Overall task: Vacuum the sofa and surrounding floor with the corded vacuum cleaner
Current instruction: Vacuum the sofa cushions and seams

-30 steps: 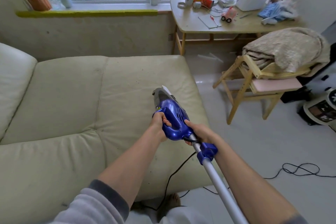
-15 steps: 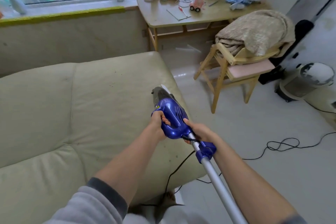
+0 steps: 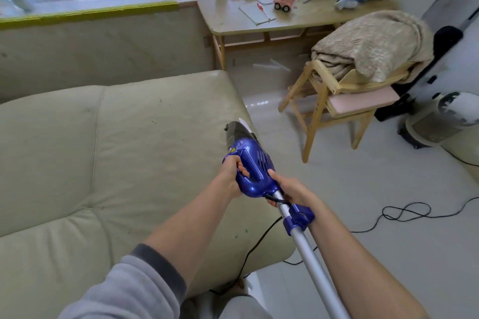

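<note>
Head view. Blue vacuum cleaner (image 3: 252, 168) held over the right end of the cream sofa (image 3: 103, 153), its dark nozzle end pointing far, above the seat's right edge. Left hand (image 3: 231, 172) is wrapped round the blue handle loop. Right hand (image 3: 290, 190) grips the neck where the silver tube (image 3: 313, 264) joins the body. Black cord (image 3: 404, 212) trails from the vacuum and lies looped on the white floor (image 3: 363, 176) at right. Wooden chair (image 3: 334, 101) with a folded blanket (image 3: 373, 44) stands far right.
</note>
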The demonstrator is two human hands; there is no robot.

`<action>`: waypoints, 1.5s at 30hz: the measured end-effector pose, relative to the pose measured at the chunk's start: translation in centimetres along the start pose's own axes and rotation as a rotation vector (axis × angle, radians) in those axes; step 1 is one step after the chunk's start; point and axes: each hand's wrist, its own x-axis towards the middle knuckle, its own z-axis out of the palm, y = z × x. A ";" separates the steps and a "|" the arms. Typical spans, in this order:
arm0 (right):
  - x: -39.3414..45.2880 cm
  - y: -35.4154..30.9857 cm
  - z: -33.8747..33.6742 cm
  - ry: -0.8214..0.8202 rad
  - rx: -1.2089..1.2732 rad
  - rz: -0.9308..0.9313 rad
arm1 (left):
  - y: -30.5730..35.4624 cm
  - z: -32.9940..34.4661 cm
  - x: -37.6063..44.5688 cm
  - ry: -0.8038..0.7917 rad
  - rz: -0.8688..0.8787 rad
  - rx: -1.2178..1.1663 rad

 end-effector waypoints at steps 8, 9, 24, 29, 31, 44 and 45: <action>0.1 -0.4 2.8 0.018 0.002 -0.004 | 1.6 -2.5 0.5 -0.022 -0.007 -0.008; 0.1 -0.5 3.4 0.017 0.003 -0.005 | 2.0 -3.0 0.4 -0.024 -0.003 -0.008; -0.1 -1.2 14.7 -0.128 -0.090 -0.013 | 6.6 -13.2 -2.8 0.053 0.093 -0.170; -0.3 -0.8 17.4 -0.161 -0.156 -0.022 | 6.8 -16.0 -3.9 0.076 0.135 -0.228; -0.4 -0.5 18.2 -0.164 -0.182 -0.027 | 6.7 -17.1 -4.2 0.085 0.145 -0.247; -1.2 1.3 24.2 -0.221 -0.295 -0.012 | 6.0 -23.5 -6.9 0.155 0.214 -0.431; -1.2 1.4 24.7 -0.231 -0.311 -0.015 | 6.0 -24.0 -7.2 0.159 0.222 -0.445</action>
